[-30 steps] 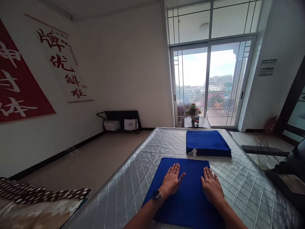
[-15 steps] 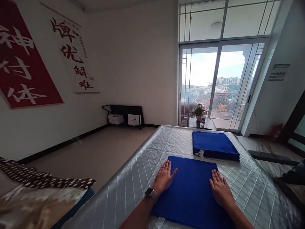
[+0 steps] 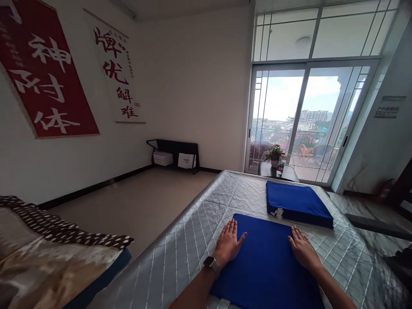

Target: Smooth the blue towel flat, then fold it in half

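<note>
A flat, square piece of folded blue fabric (image 3: 264, 262) lies on the silver quilted table cover (image 3: 189, 240) right before me. My left hand (image 3: 229, 242) rests on its left edge, palm down, with the fingers stretched out and the thumb apart. On the right edge lies my right hand (image 3: 303, 246), also flat with extended fingers. Just beyond is a stack of similar blue fabric pieces (image 3: 299, 201), with white tags showing at its near left corner. A bit of white tag pokes out at the near edge of the front piece.
Behind the table stands a small dark table (image 3: 267, 168) with a potted plant (image 3: 273, 153) and a bottle (image 3: 281, 164). A cloth-draped seat (image 3: 48, 266) is at the lower left. A black rack (image 3: 174, 148) with white boxes sits against the wall.
The view has turned slightly left, so everything sits further right in the picture. Both hands stay flat on the blue fabric's edges, and the fabric looks unmoved on the table.
</note>
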The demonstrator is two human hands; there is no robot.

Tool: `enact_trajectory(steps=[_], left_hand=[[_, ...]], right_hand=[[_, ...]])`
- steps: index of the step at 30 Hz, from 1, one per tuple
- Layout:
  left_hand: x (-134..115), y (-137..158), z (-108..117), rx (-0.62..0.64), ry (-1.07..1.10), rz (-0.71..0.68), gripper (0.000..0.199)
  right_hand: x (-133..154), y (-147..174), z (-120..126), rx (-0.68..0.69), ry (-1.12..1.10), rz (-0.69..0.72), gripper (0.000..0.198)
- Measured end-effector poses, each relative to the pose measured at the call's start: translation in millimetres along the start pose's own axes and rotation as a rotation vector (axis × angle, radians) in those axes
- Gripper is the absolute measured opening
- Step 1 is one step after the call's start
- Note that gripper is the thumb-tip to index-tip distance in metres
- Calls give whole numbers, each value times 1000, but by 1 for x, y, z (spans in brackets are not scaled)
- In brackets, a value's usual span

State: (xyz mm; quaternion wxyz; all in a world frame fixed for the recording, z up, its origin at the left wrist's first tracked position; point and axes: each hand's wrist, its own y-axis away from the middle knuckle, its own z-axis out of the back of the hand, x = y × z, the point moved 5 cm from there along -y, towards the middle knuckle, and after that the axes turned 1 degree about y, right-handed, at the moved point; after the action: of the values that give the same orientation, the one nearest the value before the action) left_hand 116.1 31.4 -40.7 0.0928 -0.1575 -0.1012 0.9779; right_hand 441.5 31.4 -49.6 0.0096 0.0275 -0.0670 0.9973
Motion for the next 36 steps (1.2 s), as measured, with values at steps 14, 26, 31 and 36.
enact_trajectory(steps=[14,26,31,36], left_hand=[[6,-7,-21,-60,-74,-18,85],[-78,-30,-8,28,-139,-126,85],[-199,-32,-42,151,59,-469,75],[-223,-37,-66,161,126,-445,71]], right_hand=[[2,5,2,-31,-28,-13,66],[4,7,4,-29,-90,-54,64],[3,10,4,-19,-76,5,61],[0,10,1,-16,-42,27,62]])
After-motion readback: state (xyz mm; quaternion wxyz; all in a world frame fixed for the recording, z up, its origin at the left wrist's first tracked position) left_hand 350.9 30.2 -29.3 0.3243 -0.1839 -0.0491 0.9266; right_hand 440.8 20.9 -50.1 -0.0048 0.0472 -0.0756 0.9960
